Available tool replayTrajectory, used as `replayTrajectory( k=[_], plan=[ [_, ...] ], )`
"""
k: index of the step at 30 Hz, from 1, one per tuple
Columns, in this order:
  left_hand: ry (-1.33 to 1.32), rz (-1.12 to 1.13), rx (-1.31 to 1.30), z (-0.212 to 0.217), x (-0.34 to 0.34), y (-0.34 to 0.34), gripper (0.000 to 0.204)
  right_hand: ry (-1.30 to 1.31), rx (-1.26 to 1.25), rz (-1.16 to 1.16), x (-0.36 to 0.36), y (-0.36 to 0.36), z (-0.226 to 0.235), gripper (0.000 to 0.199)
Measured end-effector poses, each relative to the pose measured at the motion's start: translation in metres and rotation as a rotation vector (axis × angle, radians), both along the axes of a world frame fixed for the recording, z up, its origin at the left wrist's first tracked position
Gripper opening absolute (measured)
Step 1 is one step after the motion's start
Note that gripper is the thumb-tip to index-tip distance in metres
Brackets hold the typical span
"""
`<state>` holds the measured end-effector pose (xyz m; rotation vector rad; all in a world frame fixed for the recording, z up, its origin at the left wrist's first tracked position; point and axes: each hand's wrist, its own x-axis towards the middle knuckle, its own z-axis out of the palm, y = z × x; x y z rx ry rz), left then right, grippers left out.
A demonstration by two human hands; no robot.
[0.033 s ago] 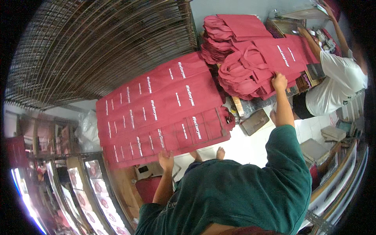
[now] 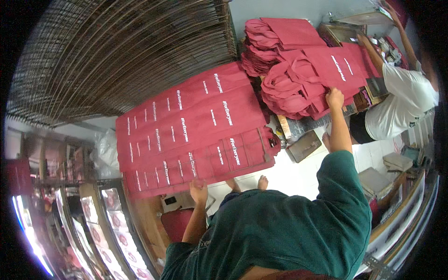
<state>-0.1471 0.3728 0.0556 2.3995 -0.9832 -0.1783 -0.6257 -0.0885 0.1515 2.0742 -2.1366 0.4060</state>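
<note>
My right hand (image 2: 334, 99) reaches forward to a pile of red cloth tote bags (image 2: 298, 91), its fingers closed at the edge of the top red tote bag (image 2: 329, 65), which has white print. Close to the front edge of a wire rack (image 2: 261, 140) is my left hand (image 2: 199, 190), with its fingers curled. Whatever it grips, if anything, is too small to make out. Rows of printed red bags (image 2: 186, 112) lie flat over the rack, and thin wires cross the nearest row.
Raised wire shelves (image 2: 140, 56) lean over the far left. Another pile of red bags (image 2: 289, 32) sits behind mine. A co-worker in a white shirt (image 2: 399, 102) stands at the right beside a wooden frame (image 2: 364, 18). A dark box (image 2: 303, 147) rests on the tiled floor.
</note>
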Motion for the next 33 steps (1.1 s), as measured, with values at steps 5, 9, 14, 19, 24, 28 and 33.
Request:
replayTrajectory(
  k=[5,9,14,19,24,28,33],
  plan=[
    [0.441,-0.148,-0.1,0.023,-0.043,-0.005,0.049,0.012,-0.288,0.278,0.02,0.021,0.063,0.016],
    [0.503,-0.547,0.032,0.082,-0.104,-0.083,0.076,0.163,-0.276,0.502,0.096,0.073,0.113,0.016],
    [0.777,-0.739,-0.293,0.164,-0.181,-0.155,0.104,-0.13,-0.108,0.895,0.192,0.183,0.135,0.019],
    [0.56,-0.499,-0.584,0.189,-0.183,-0.156,0.043,-0.306,0.082,0.979,0.23,0.243,0.171,0.026],
    [0.368,-0.282,-0.639,0.213,-0.132,-0.127,0.028,-0.94,-0.131,0.91,0.23,0.265,0.192,0.043],
    [0.381,-0.329,-0.832,0.237,-0.058,-0.103,0.028,-1.444,0.158,0.475,0.226,0.252,0.097,0.062],
    [0.535,-0.29,-1.001,0.259,0.043,-0.044,0.043,-1.988,1.43,0.314,0.276,0.324,0.023,0.079]
  ],
)
